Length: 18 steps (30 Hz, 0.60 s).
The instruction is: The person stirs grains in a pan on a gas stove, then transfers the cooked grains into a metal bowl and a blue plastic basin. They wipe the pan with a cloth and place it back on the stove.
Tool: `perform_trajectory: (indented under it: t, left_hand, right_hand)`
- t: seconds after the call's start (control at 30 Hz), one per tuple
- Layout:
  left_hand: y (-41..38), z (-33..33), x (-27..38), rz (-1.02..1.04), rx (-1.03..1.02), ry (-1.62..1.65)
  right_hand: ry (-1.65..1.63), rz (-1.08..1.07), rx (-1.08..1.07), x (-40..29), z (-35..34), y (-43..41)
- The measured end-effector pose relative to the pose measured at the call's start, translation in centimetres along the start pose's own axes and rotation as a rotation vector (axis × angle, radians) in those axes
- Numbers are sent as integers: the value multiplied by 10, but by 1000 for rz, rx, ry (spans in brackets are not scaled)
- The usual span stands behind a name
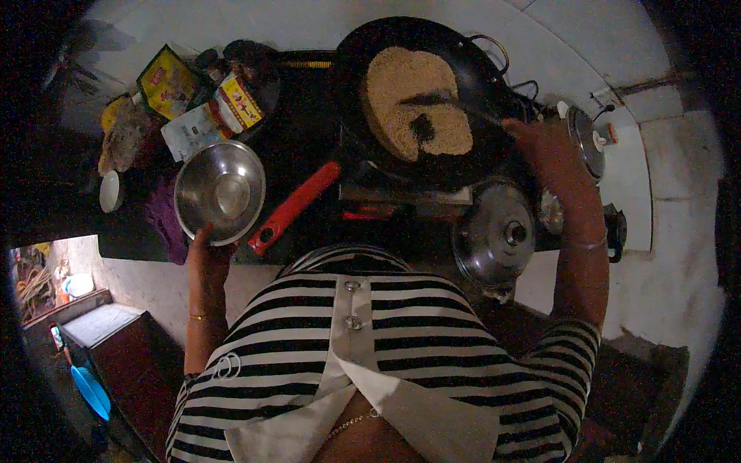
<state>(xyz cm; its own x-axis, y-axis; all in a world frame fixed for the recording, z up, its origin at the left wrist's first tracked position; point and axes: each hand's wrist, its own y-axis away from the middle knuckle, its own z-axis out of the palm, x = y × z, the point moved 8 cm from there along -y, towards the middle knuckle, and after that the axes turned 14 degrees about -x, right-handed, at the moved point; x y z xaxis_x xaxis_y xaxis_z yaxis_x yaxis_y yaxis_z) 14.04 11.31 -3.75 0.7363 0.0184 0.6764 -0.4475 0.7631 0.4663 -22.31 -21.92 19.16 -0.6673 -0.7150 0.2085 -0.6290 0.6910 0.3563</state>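
Note:
A large dark wok (353,52) stands on a stove, holding a bed of tan, grain-like food (411,75) with a dark gap in it. My right hand (535,147) is at the wok's right side, gripping the handle of a spatula or ladle (477,110) that reaches into the food; its head is hard to make out. On the left, my left hand (208,249) grips the near rim of a shiny metal bowl (194,173), thumb over the edge. The bowl looks bare inside. Between bowl and wok lies a red plastic handle (298,205) with a hanging hole; its far end fades into shadow.
A metal lid (492,231) lies right of the stove's front. Food packets (168,84), a purple cloth (165,211) and a small white dish (110,191) crowd the left. A glass lid (584,142) stands beyond my right forearm. Wok loop handle (495,49) juts out behind.

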Motion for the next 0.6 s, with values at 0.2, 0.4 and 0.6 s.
perform_trajectory:
  t: [0.2,0.4,0.6]
  left_hand:
    - [11,-5,4,34,71,-17]
    - [5,-20,1,-3,27,-28]
    - [8,-7,2,30,118,-45]
  right_hand:
    - [56,129,21,9,-9,-72]
    - [151,111,-172,-25,30,-55]
    - [-41,-105,-5,-3,-25,45]
